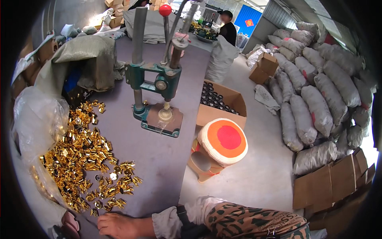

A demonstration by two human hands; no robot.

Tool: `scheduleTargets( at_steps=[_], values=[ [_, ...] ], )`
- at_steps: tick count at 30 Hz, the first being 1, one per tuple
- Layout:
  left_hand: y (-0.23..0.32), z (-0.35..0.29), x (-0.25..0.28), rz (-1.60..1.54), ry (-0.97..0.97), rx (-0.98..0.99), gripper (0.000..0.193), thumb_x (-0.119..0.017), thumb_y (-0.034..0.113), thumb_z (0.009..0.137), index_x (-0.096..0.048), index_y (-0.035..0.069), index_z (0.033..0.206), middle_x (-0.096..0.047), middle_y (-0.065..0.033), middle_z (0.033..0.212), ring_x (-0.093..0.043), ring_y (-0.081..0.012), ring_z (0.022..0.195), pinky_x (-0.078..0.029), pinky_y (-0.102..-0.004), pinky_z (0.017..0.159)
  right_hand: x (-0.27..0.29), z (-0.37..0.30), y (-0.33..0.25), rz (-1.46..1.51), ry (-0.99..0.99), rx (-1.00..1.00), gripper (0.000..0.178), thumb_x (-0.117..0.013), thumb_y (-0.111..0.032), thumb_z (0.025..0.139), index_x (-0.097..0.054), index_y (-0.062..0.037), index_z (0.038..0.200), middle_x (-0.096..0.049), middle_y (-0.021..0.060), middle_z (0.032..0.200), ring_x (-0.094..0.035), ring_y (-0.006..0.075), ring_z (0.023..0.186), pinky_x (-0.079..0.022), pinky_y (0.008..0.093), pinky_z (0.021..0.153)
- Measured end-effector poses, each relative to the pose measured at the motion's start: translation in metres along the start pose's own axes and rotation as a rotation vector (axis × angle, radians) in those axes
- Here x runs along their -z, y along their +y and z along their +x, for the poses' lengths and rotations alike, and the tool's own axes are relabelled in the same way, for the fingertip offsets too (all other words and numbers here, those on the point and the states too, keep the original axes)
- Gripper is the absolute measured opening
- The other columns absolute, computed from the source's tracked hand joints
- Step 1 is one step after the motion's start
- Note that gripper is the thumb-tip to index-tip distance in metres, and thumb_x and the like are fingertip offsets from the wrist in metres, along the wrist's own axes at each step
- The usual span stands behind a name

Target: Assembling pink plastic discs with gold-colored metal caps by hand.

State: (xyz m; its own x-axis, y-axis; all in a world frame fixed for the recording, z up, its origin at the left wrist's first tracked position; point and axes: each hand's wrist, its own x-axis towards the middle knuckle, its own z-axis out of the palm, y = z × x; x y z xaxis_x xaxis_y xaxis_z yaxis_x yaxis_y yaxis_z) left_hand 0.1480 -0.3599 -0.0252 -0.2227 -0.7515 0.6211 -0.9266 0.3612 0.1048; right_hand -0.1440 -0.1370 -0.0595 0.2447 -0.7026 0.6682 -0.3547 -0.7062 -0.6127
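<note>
My right hand (118, 225) lies low at the near side of the table, its forearm coming in from the right in a grey cuff. Its fingers are curled together, and I cannot make out what is under or between them. Just beyond it spreads a heap of gold metal pronged fasteners (85, 159), some with dark round heads. My left hand is out of view. Farther off stands a green hand press (157, 81) with a red ball (165, 10) on its lever and a pale round die on its base plate.
Clear plastic (38, 119) and a woven sack (85, 51) flank the heap. Right of the table are a carton of dark round parts (221, 97) and a stool with an orange-red cushion (223, 141). Full sacks (316, 103) line the right; another person (227, 30) is at the back.
</note>
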Motion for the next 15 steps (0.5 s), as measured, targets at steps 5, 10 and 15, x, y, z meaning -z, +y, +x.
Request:
scheduleTargets(
  at_steps=[5,10,15],
  values=[
    [0.01,-0.023,-0.001,-0.057,-0.113,0.015,0.026,-0.054,0.02,0.093,-0.064,0.005,0.112,-0.068,-0.0162,0.101,-0.064,-0.0357,0.09,-0.052,-0.0423,0.078,-0.009,-0.005,0.008,0.058,0.054,-0.048,0.018,-0.06,-0.007,0.076,-0.062,-0.0027,0.093,-0.056,0.0114,0.103,-0.051,0.0305,0.103,-0.042,0.043,0.089],
    [0.011,-0.051,-0.007,-0.049,-0.198,0.009,0.025,-0.054,0.021,0.094,-0.066,0.005,0.11,-0.068,-0.0154,0.1,-0.065,-0.035,0.087,-0.054,-0.0421,0.076,-0.003,-0.002,0.003,-0.09,0.06,-0.128,0.032,-0.061,-0.005,0.078,-0.063,-0.0008,0.109,-0.054,0.018,0.124,-0.046,0.0354,0.122,-0.039,0.0476,0.099],
    [0.006,-0.063,-0.024,0.062,-0.218,-0.057,0.025,-0.054,0.022,0.094,-0.067,0.006,0.108,-0.069,-0.0146,0.098,-0.066,-0.0343,0.084,-0.055,-0.0418,0.073,-0.006,-0.01,0.007,-0.12,0.196,-0.066,0.035,-0.062,-0.003,0.078,-0.061,-0.0015,0.113,-0.051,0.019,0.129,-0.043,0.0369,0.127,-0.037,0.048,0.103]
  ],
)
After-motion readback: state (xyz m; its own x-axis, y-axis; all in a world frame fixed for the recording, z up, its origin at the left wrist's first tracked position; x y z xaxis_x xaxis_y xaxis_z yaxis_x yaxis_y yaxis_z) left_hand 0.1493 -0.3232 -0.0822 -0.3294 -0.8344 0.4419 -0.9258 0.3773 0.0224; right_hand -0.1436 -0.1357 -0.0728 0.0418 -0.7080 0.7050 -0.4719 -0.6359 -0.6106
